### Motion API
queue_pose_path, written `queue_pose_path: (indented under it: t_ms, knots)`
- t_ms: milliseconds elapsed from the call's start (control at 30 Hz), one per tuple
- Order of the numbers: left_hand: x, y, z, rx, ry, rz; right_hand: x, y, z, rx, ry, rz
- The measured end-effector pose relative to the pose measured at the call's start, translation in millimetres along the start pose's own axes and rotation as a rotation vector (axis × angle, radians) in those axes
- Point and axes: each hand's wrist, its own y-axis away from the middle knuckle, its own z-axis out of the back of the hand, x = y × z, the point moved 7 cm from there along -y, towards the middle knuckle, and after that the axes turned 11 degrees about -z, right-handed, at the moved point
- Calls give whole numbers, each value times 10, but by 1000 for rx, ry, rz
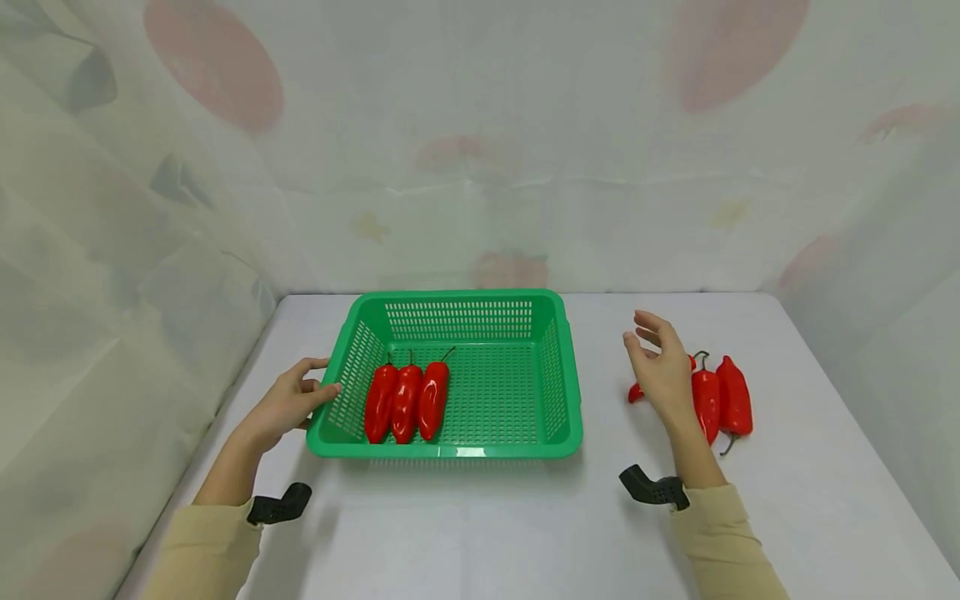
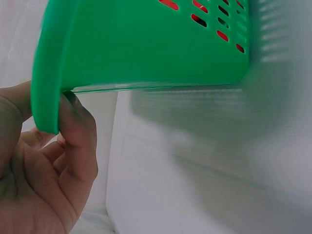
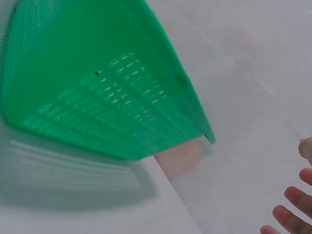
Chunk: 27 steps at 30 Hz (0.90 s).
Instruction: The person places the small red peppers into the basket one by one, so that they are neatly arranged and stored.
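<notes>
A green plastic basket stands on the white table, with three red peppers side by side in its left part. My left hand pinches the basket's left rim, thumb on top and fingers curled under it, as the left wrist view shows on the rim. To the right of the basket, my right hand is raised with its fingers spread and nothing in them. Several more red peppers lie beside and behind that hand, one partly hidden by it. In the right wrist view only the fingertips show at the right edge.
The white table reaches back to a patterned cloth that hangs behind it and along both sides. A black wrist mount sits at the left sleeve and another black mount at the right.
</notes>
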Motion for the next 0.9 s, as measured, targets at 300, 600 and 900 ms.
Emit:
queue_pose_path:
  t_ms: [300, 600, 900]
  knots:
    - [18, -5, 0, 2, 11, 6, -287, -12, 179, -32, 36, -135]
    - [-5, 11, -1, 0, 6, -3, -529, 15, 281, -34, 89, -245]
    - [8, 0, -1, 3, 9, 0, -655, 9, 318, -52, 162, -284]
